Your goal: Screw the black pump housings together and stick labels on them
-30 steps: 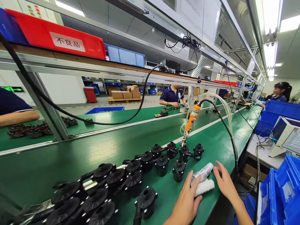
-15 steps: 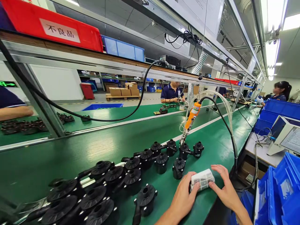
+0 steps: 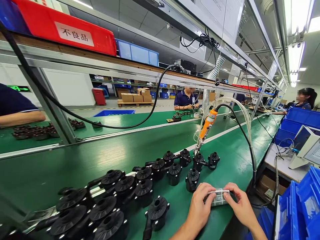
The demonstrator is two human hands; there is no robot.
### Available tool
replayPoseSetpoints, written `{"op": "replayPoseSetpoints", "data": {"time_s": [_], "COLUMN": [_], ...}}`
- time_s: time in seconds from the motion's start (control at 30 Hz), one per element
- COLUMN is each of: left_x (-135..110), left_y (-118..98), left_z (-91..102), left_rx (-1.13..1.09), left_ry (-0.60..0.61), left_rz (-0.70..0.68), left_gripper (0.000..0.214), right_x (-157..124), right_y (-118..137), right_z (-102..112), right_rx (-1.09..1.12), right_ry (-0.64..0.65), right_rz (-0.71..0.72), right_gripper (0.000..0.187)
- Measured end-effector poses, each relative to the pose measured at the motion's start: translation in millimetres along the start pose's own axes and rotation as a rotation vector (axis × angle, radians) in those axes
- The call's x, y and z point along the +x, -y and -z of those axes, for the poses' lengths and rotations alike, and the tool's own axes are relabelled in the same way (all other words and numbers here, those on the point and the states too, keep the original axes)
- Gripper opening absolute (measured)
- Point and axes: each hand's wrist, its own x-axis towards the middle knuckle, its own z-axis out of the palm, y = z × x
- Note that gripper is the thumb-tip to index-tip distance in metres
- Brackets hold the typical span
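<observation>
A sheet of small printed labels, white-backed and bent over along its top edge, is held low over the green bench. My left hand grips its left end between thumb and fingers. At the right end, my right hand pinches it the same way. Just beyond my left hand stands a black pump housing with a spout on top. Several more like it spread to the left, including a nearer pump housing with its side pipe toward me.
An orange power screwdriver hangs over the far pumps, with a black cable and clear hoses. Blue bins and a white monitor-like device stand at the right. Other people sit along the line. A red bin rests on the shelf above.
The label piece has gone from a rolled shape to a flatter, folded one. My right hand, spread before, has closed on its right end. The view has shifted slightly.
</observation>
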Motion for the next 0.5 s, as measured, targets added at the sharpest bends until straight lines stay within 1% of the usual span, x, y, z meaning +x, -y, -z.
{"op": "replayPoseSetpoints", "data": {"time_s": [0.27, 0.5], "left_x": [-5.8, -7.6], "left_y": [6.5, 10.8], "left_z": [-2.2, -2.6], "left_rx": [0.108, 0.078], "left_ry": [0.033, 0.083], "left_rz": [-0.003, -0.022], "left_gripper": [0.031, 0.034], "right_x": [0.7, -1.4], "right_y": [2.5, -3.0], "right_z": [2.0, 2.7], "right_rx": [0.017, 0.019], "right_ry": [-0.017, -0.067], "right_rz": [-0.025, -0.079], "right_gripper": [0.036, 0.037]}}
